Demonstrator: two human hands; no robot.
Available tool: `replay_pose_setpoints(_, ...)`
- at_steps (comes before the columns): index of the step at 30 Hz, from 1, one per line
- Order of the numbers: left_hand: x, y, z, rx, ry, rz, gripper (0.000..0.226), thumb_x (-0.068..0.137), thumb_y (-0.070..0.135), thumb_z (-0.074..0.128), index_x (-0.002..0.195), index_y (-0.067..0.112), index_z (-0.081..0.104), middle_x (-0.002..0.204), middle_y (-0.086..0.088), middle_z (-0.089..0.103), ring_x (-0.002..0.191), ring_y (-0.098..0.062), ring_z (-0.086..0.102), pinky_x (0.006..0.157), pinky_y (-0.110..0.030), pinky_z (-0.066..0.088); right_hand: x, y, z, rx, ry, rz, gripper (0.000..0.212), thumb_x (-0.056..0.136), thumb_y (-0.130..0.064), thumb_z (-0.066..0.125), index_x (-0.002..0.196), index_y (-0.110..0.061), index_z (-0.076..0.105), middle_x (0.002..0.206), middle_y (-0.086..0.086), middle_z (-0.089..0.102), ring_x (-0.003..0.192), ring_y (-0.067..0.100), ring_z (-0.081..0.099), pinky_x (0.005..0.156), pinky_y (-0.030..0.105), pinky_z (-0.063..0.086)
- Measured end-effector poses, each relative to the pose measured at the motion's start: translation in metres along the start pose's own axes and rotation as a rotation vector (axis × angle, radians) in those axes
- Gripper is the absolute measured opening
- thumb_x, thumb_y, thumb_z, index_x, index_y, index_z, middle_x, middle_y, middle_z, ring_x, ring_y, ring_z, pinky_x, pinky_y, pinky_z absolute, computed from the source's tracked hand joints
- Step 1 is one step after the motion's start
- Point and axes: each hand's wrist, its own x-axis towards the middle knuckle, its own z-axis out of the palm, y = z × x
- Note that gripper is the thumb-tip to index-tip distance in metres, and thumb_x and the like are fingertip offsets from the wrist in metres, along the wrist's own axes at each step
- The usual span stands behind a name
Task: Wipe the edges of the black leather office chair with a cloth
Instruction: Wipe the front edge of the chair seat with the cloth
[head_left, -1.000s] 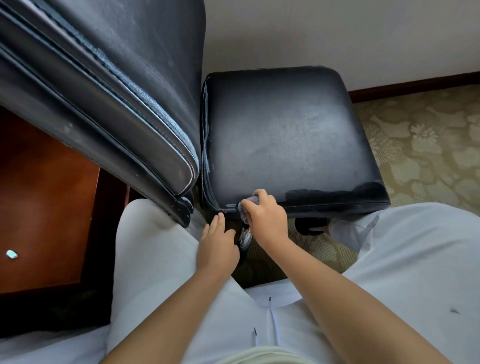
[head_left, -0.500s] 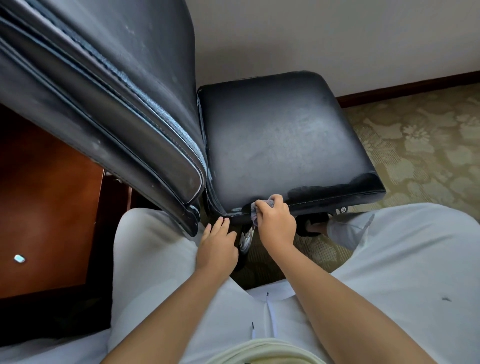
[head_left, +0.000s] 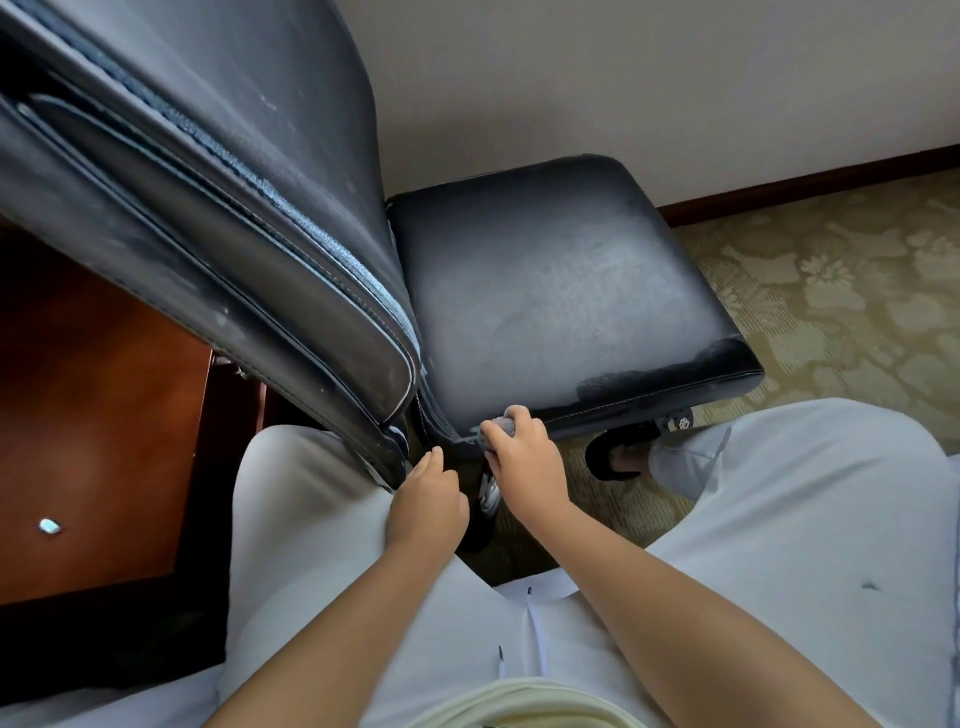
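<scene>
Chair (head_left: 545, 291) black, dusty grey haze; cloth (head_left: 506, 427) grey; carpet (head_left: 831, 291) olive-beige floral; desk (head_left: 98, 415) reddish-brown; trousers (head_left: 779, 519) white.

A patterned olive carpet (head_left: 831, 291) is covering the floor, carrying the black chair (head_left: 561, 291). At left, a small pale object (head_left: 50, 526) is lying on the reddish wooden counter (head_left: 104, 426).

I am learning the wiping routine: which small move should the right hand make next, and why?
Probably slide the small grey cloth, gripped by the right hand, leftward round the corner of the black leather seat cushion. The near edge to its right already looks dark and shiny; the corner by the left hand looks dull.
</scene>
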Motion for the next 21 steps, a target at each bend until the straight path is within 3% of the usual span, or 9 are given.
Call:
replay_pose_setpoints(4, 0.001, -0.003, 0.001, -0.033, -0.029, -0.001, 0.032, 0.094, 0.015, 0.041, 0.115, 0.007, 0.064, 0.157, -0.003, 0.026, 0.143, -0.011, 0.024, 0.105, -0.025, 0.036, 0.006, -0.001, 0.001, -0.023, 0.034, -0.032, 0.029, 0.061, -0.008, 0.084, 0.077, -0.015, 0.061, 0.090, 0.008, 0.058, 0.065, 0.021, 0.052, 0.044, 0.023, 0.035)
replay_pose_setpoints(8, 0.003, -0.004, 0.002, -0.069, -0.013, -0.007, 0.029, 0.092, 0.012, 0.044, 0.108, 0.005, 0.067, 0.155, -0.004, 0.030, 0.141, -0.011, 0.029, 0.100, -0.024, 0.038, 0.009, 0.004, 0.000, -0.058, 0.038, -0.069, 0.028, 0.061, -0.012, 0.085, 0.079, -0.017, 0.065, 0.095, 0.010, 0.061, 0.064, 0.022, 0.054, 0.044, 0.022, 0.032)
replay_pose_setpoints(13, 0.004, -0.003, 0.002, -0.075, -0.027, -0.016, 0.029, 0.093, 0.011, 0.044, 0.112, 0.007, 0.065, 0.156, -0.004, 0.028, 0.142, -0.013, 0.028, 0.102, -0.027, 0.039, 0.005, 0.014, -0.001, 0.058, 0.121, 0.019, 0.021, 0.068, -0.011, 0.081, 0.084, -0.015, 0.068, 0.095, 0.011, 0.060, 0.071, 0.024, 0.057, 0.045, 0.025, 0.039)
replay_pose_setpoints(21, 0.005, -0.004, 0.001, -0.078, -0.042, -0.065, 0.026, 0.096, 0.014, 0.043, 0.106, 0.010, 0.067, 0.157, -0.007, 0.023, 0.145, -0.016, 0.020, 0.104, -0.029, 0.039, 0.016, -0.005, 0.013, 0.110, 0.054, -0.096, 0.018, 0.071, -0.007, 0.078, 0.080, -0.013, 0.064, 0.095, 0.012, 0.058, 0.072, 0.024, 0.055, 0.049, 0.028, 0.048)
